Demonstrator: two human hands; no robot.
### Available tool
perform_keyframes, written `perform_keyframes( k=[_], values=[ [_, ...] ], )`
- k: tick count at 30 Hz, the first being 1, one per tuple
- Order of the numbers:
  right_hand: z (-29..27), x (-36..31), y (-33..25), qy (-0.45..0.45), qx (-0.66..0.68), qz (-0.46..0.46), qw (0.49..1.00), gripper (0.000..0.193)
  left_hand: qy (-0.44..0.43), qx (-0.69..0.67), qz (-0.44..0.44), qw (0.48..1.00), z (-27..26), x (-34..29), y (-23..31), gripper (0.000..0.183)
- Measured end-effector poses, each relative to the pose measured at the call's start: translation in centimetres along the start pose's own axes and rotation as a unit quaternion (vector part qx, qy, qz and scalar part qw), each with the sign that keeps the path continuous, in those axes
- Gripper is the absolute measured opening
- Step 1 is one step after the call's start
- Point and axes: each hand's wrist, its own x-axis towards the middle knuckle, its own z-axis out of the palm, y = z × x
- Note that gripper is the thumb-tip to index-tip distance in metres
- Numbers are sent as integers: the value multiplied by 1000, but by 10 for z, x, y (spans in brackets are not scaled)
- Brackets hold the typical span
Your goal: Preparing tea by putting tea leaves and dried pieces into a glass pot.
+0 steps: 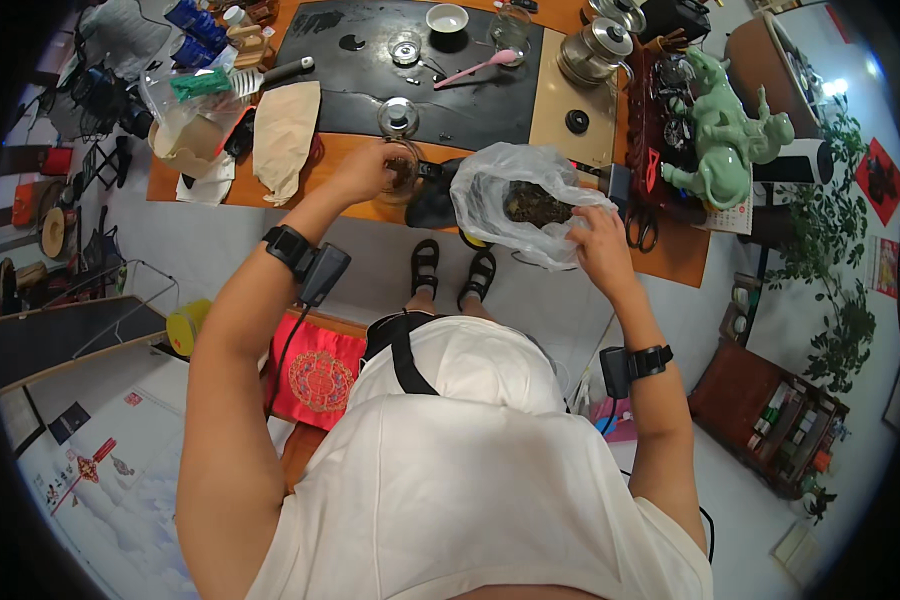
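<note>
My left hand (363, 172) is closed at the side of a small glass teapot (401, 186), its fingers at the rim. Dark leaves show inside the pot, and its black handle (428, 170) points to the right. Just beyond it, a glass lid (398, 117) with a metal knob lies on the tray's near edge. To the right, a clear plastic bag (490, 190) lies open with dark dried tea leaves (536, 204) inside. My right hand (600, 243) pinches the bag's right edge between bent fingers.
A black tea tray (340, 90) holds a white bowl (447, 18), a pink spoon (476, 68) and another small lid (405, 50). A metal kettle (595, 52) stands at the right, near a green figurine (725, 130) and scissors (643, 230). A beige cloth (285, 140) lies at the left.
</note>
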Motion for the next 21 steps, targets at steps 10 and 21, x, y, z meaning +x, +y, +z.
perform_keyframes(
  k=[10, 21],
  values=[
    [-7, -9, -6, 22, 12, 8, 1000, 15, -16, 75, -95, 993, -1, 1, -4, 31],
    [-9, -9, 6, 46, 56, 7, 997, 28, -20, 163, -137, 977, -2, -2, 37, 41]
  ],
)
